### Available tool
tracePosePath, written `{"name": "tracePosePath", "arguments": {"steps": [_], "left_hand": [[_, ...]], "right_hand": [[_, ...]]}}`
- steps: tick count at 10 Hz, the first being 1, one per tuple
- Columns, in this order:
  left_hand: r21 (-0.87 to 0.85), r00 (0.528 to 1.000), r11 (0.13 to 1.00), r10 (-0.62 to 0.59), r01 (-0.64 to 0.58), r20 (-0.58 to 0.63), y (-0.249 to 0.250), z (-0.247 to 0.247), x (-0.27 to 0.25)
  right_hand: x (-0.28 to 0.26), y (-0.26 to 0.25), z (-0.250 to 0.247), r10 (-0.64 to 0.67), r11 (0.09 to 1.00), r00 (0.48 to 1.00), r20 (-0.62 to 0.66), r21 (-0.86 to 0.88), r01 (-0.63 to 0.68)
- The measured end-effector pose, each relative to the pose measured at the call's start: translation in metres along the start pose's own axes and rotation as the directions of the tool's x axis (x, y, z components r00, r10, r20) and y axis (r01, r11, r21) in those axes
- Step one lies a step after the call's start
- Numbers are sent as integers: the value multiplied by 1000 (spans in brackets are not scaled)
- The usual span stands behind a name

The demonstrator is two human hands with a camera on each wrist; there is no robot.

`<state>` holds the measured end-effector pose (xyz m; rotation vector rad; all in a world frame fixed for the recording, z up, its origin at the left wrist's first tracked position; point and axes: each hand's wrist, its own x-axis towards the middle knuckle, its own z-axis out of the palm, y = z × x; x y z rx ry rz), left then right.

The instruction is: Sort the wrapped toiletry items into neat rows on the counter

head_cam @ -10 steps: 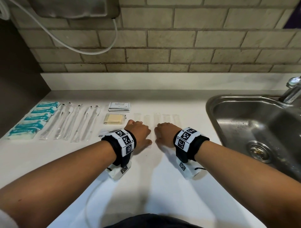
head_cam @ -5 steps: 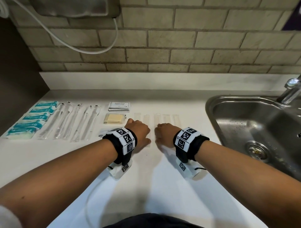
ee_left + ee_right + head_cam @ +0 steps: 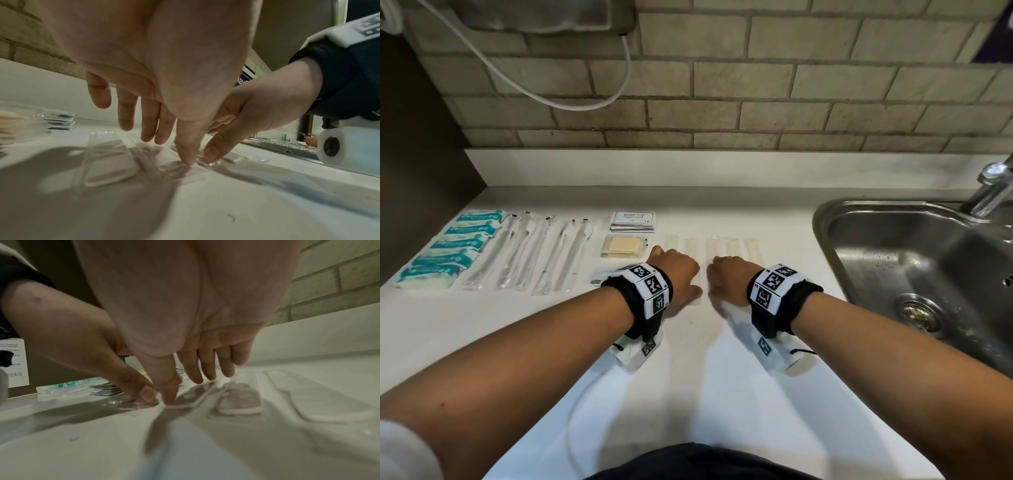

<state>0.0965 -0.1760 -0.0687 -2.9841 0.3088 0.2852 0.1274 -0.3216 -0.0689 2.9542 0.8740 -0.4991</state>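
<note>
Several flat white strips in clear wrappers (image 3: 732, 245) lie side by side on the white counter (image 3: 705, 394). My left hand (image 3: 676, 275) and right hand (image 3: 727, 279) sit close together over the near ends of the middle strips. Both have straight fingers pointing down. In the left wrist view my left thumb (image 3: 186, 160) presses on one clear wrapper (image 3: 179, 170). In the right wrist view my right thumb (image 3: 169, 396) and fingertips (image 3: 196, 378) touch a strip (image 3: 191, 400). Two more strips (image 3: 240, 404) lie to its right. Neither hand lifts anything.
At the left lie a row of teal packets (image 3: 448, 248) and several long clear-wrapped items (image 3: 534, 253). Shampoo sachets (image 3: 633, 221) and a yellowish packet (image 3: 623, 246) lie behind my left hand. A steel sink (image 3: 914, 260) with a tap is at the right, and a brick wall (image 3: 722, 85) behind.
</note>
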Motion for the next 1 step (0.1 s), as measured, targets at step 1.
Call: {"name": "tracePosePath", "arguments": {"steps": [1], "left_hand": [[-56, 999, 998, 18, -20, -42, 1, -7, 1]], "right_hand": [[0, 1, -7, -16, 999, 999, -36, 36, 18]]}}
